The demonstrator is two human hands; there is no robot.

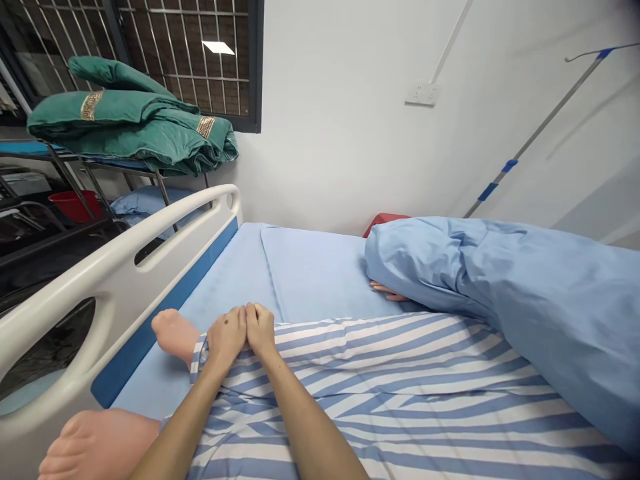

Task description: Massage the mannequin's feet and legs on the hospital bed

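A manikin in blue-and-white striped trousers [380, 380] lies on the bed, with its far foot [175, 331] and near foot [97, 440] bare. Both my arms reach over the near leg to the far one. My left hand [227, 337] is closed on the far trouser leg, just above the cuff. Right beside it, touching it, my right hand [260, 328] is curled over the same striped cloth. The fingertips of both hands are hidden on the far side of the leg.
A folded light blue quilt [500, 287] covers the manikin's upper part; fingers [389, 291] show under its edge. The white bed end board [120, 260] rises at left. Behind it are green folded bedding [135, 127] and a red bucket [75, 205]. An IV pole [537, 130] stands at right.
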